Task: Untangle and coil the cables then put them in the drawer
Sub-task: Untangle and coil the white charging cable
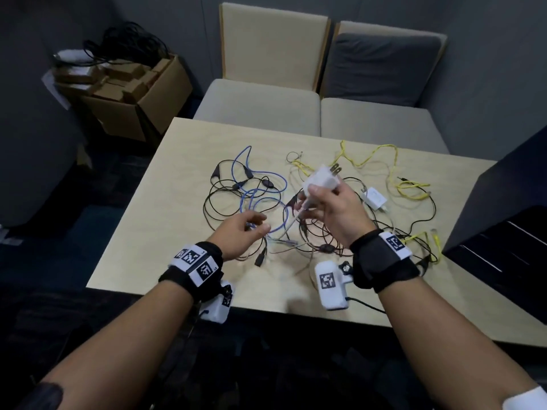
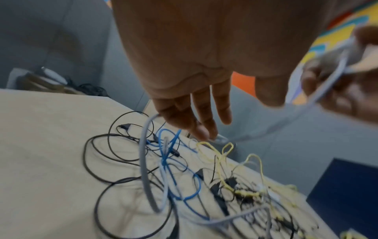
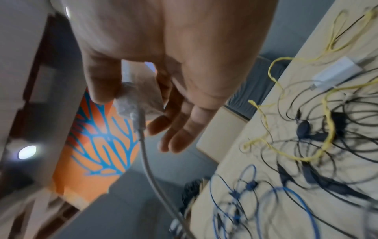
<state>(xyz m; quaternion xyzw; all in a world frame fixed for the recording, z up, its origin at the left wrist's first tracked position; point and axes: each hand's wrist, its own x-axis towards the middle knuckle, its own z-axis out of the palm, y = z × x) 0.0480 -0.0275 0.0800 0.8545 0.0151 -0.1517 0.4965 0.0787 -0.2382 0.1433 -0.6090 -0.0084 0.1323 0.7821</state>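
Several cables (image 1: 260,199) lie tangled mid-desk (image 1: 142,232), black, blue and yellow. The right hand (image 1: 331,208) grips a white plug (image 1: 322,180) above the heap, its grey lead (image 3: 147,161) hanging down. The left hand (image 1: 239,232), fingers loosely spread, touches the grey lead low in the tangle. The leads look light and limp and will likely snag; hold the rigid plug and draw slowly.

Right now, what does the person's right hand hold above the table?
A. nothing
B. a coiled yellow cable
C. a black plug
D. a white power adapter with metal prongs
D: in the head view the right hand grips the white power adapter with metal prongs, raised above the tangle on the light wooden table, its pale grey cord hanging down from it.
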